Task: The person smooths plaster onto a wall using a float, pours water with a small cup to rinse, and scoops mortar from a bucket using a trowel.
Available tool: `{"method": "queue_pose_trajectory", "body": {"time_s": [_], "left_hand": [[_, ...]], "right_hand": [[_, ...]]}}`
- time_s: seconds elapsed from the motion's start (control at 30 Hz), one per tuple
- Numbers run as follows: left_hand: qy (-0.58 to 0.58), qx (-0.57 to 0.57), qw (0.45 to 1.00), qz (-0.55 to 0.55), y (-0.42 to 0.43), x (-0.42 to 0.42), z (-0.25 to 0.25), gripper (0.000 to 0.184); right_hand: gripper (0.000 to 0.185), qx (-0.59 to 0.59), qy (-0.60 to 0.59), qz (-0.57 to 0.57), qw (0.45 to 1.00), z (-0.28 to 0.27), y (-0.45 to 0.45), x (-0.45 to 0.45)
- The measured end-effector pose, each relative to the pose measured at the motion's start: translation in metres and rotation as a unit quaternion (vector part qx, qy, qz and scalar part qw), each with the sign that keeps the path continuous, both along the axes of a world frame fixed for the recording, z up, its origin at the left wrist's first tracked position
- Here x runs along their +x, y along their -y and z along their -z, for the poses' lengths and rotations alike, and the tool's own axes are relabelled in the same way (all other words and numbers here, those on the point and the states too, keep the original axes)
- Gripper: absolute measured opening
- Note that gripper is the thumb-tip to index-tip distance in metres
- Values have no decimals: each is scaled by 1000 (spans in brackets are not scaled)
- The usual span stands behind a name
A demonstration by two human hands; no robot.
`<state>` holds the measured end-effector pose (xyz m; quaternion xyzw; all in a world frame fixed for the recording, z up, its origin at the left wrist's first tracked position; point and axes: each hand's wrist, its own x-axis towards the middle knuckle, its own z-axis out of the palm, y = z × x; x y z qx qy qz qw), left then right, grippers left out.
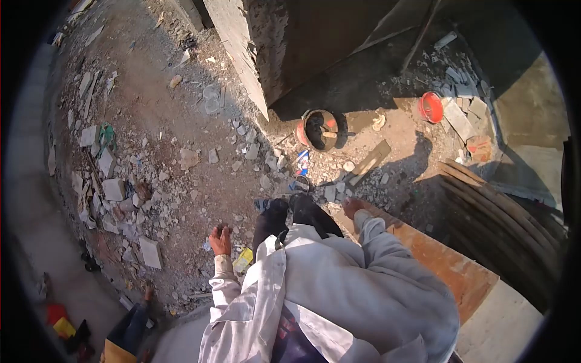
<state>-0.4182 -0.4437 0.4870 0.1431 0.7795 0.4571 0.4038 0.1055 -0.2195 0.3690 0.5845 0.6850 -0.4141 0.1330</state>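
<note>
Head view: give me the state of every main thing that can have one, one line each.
Left hand: loosely curled, nothing visibly held.
Right hand: near the orange-brown board; grip unclear.
Nearer bucket: open, a light handle showing in it.
Red bucket: open, no lid.
Short plank: lying down, loose.
Long boards: piled together, partly in shadow.
Yellow packet: lying down; open or sealed unclear.

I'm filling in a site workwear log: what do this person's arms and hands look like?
Both arms wear long, loose, off-white sleeves, visibly creased. The left sleeve ends in a tan-tinged cuff; the right sleeve bunches in folds toward its end. The left grip and right grip are bare hands, without gloves. No cables or clear markings show on either sleeve.
</note>
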Motion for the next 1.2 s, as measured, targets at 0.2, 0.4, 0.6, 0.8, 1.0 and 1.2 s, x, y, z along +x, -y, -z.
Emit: {"method": "queue_pose_trajectory", "body": {"time_s": [0.2,0.4,0.6,0.8,1.0,1.2], "left_hand": [[3,-52,996,66,-13,18,11,23],[35,-134,958,252,-73,29,67,24],[97,-63,967,227,-158,45,175,35],[50,50,991,113,-234,79,308,27],[10,140,984,109,-303,135,414,22],[-62,177,960,210,-383,212,486,49]], "right_hand": [[28,-13,-68,148,987,15,6,-14],[39,34,38,120,991,-4,11,-38],[26,-3,4,40,999,101,-64,-58],[45,298,162,-137,931,234,-208,-99],[41,192,358,-237,883,390,-311,-109],[48,211,341,-274,874,379,-306,-97]]}}
